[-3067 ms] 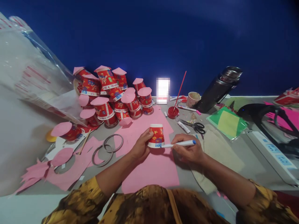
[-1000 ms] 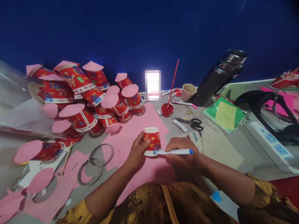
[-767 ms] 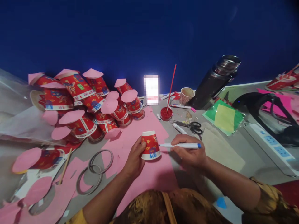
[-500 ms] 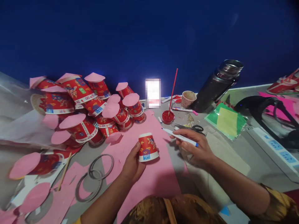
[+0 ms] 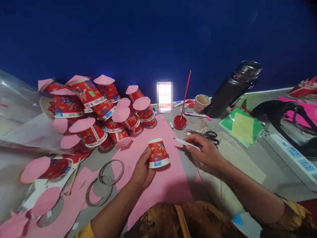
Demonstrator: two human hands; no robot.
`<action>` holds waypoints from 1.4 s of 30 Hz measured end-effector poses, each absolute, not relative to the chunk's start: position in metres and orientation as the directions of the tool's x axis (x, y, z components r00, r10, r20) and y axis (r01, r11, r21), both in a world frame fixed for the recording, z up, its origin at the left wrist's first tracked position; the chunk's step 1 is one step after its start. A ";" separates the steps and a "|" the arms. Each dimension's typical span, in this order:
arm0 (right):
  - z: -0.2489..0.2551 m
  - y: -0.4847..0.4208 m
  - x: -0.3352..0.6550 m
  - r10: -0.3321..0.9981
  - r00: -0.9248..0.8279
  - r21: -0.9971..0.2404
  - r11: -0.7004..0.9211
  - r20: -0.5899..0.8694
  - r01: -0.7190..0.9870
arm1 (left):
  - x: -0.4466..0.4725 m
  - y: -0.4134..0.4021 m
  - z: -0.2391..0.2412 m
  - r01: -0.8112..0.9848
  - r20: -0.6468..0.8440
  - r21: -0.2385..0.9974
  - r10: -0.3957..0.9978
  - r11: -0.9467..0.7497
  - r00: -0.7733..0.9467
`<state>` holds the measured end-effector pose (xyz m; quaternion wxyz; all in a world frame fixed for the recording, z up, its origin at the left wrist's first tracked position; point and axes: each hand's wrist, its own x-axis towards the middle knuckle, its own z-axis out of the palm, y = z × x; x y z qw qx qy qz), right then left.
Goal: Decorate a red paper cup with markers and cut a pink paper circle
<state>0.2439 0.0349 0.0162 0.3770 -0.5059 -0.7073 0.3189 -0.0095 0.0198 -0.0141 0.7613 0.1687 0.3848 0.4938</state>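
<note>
A red paper cup (image 5: 158,153) with white bands and blue lettering is held upside down in my left hand (image 5: 142,170), thumb along its left side. Between the fingers of my right hand (image 5: 206,150) is a white marker pen (image 5: 186,143), its blue tip pointing left toward the cup but apart from it. Both hands are above a large sheet of pink paper (image 5: 160,191). To the left, several similar red cups (image 5: 85,94) are heaped together, many topped with pink paper cones or discs (image 5: 81,125).
Behind my right hand lie black scissors (image 5: 210,135) and a pot of red paint (image 5: 180,123) with a stick. A black flask (image 5: 232,89), a patterned cup (image 5: 201,103) and a power strip (image 5: 289,158) stand further right. Two grey rings (image 5: 105,180) lie left.
My right hand has turned the marker, so its back end is now hidden behind the fingers. The cup in my left hand is slightly higher. The whole view has shifted slightly.
</note>
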 end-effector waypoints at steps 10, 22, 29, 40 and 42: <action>0.026 0.013 0.233 0.879 -0.416 -0.912 0.346 0.234 0.218 | -0.007 0.020 -0.015 -0.625 -0.374 0.668 0.908 0.404 0.187; 0.026 0.010 0.240 0.944 -0.330 -0.998 0.020 -0.003 0.065 | -0.007 0.018 -0.013 -0.637 -0.410 0.615 0.879 0.464 0.244; 0.029 0.003 0.239 0.924 -0.374 -0.990 0.020 0.073 -0.143 | -0.007 0.017 -0.015 -0.649 -0.423 0.594 0.871 0.475 0.251; 0.026 -0.003 0.221 0.837 -0.256 -0.835 0.529 0.484 0.151 | -0.002 0.014 -0.012 -0.644 -0.371 0.613 0.886 0.458 0.277; 0.027 -0.001 0.220 0.813 -0.298 -0.814 0.559 0.501 0.157 | -0.001 0.014 -0.013 -0.641 -0.364 0.620 0.890 0.452 0.275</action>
